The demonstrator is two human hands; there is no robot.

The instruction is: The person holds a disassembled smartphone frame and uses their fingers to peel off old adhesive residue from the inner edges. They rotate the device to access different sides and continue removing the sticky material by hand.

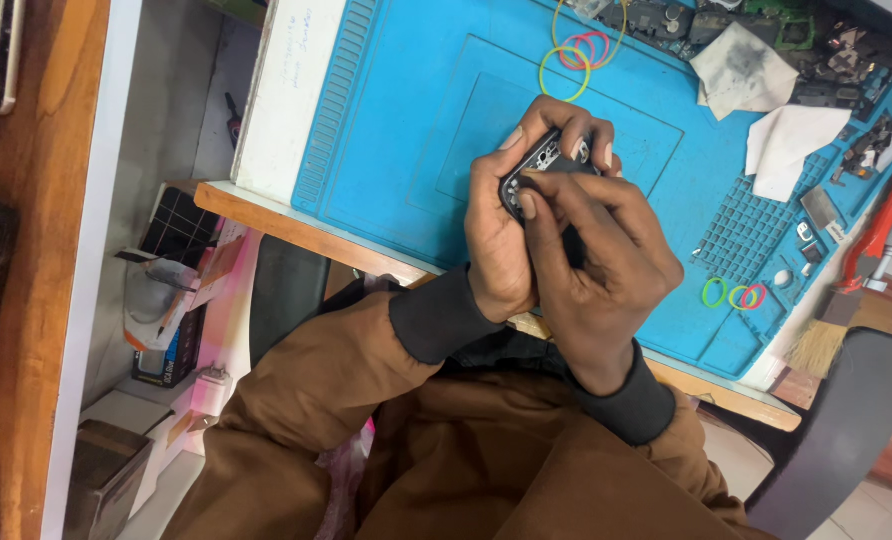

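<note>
My left hand (501, 235) wraps around a small dark phone body (546, 162), held above the blue work mat (406, 110). Its thumb and fingertips grip the edges. My right hand (601, 265) lies over the lower part of the phone, with the thumb and forefinger pinched at its inner face. What the pinch holds is too small to tell. Both wrists wear black cuffs under brown sleeves.
Coloured rubber bands (576, 55) lie at the mat's far edge, more rubber bands (734, 295) near its right corner. White cloths (766, 100) and several phone parts (846, 60) crowd the far right. A red tool (881, 225) and a brush (821, 345) lie right. Boxes (171, 330) sit under the table's left.
</note>
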